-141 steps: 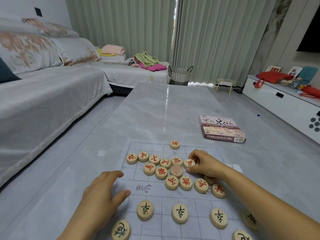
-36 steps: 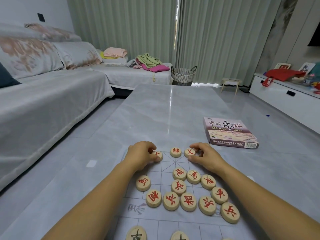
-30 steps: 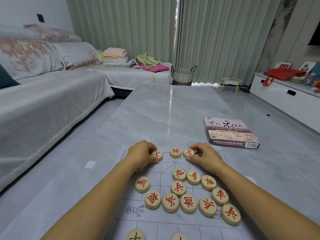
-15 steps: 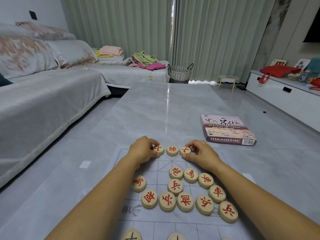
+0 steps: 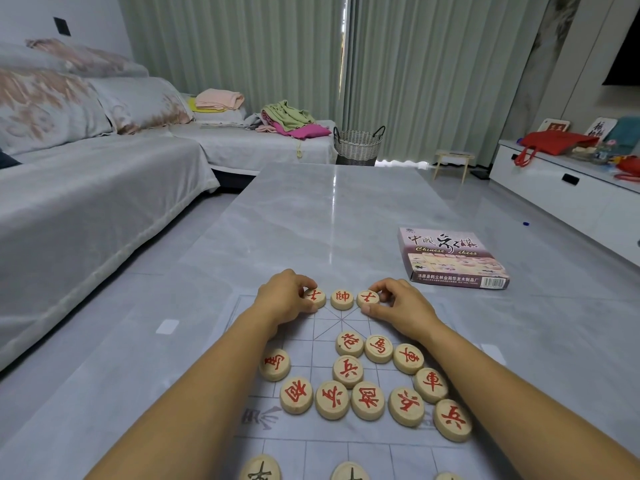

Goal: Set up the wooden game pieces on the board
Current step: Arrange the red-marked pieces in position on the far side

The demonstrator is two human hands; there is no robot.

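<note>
Two round, pale wooden, red-lettered discs are sitting on the gridded board (image 5: 341, 322): left hand (image 5: 285, 301) is pinching left disc (image 5: 316, 297), right hand (image 5: 403, 308) is pinching right disc (image 5: 367, 299).

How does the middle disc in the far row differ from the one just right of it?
The middle disc sits free, untouched; the right disc is pinched by the right hand. Their red characters differ too. Both are round, pale wooden pieces lying flat on the board.

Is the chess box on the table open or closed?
Closed. The chess box lies flat on the table, printed face up; no flap stands out and nothing of its inside shows.
</note>
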